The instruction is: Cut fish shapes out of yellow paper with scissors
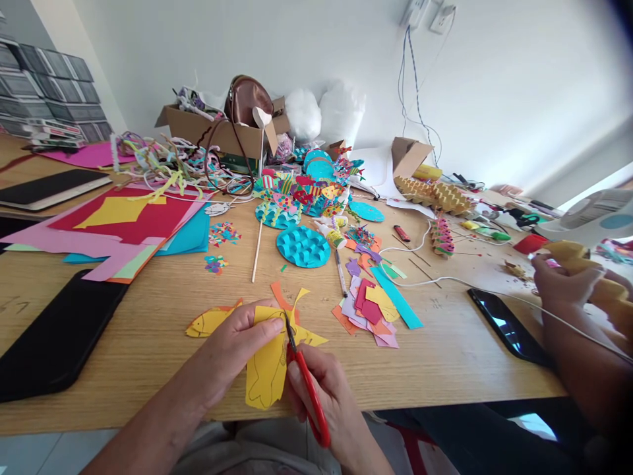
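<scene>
Between thumb and fingers, my left hand [240, 343] pinches a piece of yellow paper [266, 369] with a fish outline drawn on it. My right hand [321, 382] grips red-handled scissors [312, 399], whose blades meet the upper right edge of that paper. A curled yellow strip rises beside the blades. Behind my left hand lies a cut-out yellow paper fish [208, 322] with an orange edge. Orange and yellow scraps lie just beyond the blades.
Paper scraps [366, 307], a pen [341, 272] and a blue egg-carton disc [303, 247] lie ahead. Coloured sheets [113, 221] and a black case [64, 330] are left. At right, another person's hands [564, 284] hold yellow carton near a phone [509, 326] and white cable [475, 280].
</scene>
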{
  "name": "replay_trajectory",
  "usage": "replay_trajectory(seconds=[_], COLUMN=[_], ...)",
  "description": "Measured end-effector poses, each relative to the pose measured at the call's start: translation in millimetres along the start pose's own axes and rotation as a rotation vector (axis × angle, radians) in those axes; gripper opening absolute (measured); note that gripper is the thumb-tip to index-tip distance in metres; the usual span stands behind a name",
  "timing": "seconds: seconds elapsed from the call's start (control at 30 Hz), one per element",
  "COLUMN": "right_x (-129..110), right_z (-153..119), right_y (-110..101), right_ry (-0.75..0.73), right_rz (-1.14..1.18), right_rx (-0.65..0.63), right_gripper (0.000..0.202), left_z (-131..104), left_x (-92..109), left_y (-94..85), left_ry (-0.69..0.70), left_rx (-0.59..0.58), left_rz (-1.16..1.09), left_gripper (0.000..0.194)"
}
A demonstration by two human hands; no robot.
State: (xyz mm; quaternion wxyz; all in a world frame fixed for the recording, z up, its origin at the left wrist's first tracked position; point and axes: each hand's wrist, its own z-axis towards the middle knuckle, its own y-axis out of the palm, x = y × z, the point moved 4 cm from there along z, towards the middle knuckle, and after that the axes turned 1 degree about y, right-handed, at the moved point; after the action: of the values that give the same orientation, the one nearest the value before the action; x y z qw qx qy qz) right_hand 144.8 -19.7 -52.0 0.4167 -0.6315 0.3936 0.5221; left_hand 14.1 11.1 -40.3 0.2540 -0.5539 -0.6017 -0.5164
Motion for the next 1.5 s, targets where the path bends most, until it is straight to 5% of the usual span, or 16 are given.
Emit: replay_trajectory(seconds=[0.5, 0.7, 1.1, 1.5], right_x=[-0.1, 0.5, -1.0, 0.1], right_z=[-4.2, -5.7, -5.4, -9.0], right_y=[-3.2, -3.7, -3.7, -6.6], right_ry=[0.035, 0.067, 0.062, 0.072], right_rz=[-0.049, -0.053, -0.036, -0.131], right_rx=[-0.039, -0.061, -0.076, -0.11], right_gripper=[0.04, 0.036, 0.035, 0.042], left_z=[0.1, -0.6, -0.9, -2.5], left_x=[9.3, 13.2, 14.2, 24.6], left_y=[-8.7, -4.3, -3.9, -4.9], left_ry=[-0.006, -0.135, -0.163, -0.169], left_rx=[-0.039, -0.158, -0.181, -0.345], left_rz=[0.113, 0.207, 0.259, 0.331], left_gripper=[0.016, 0.018, 0.022, 0.018])
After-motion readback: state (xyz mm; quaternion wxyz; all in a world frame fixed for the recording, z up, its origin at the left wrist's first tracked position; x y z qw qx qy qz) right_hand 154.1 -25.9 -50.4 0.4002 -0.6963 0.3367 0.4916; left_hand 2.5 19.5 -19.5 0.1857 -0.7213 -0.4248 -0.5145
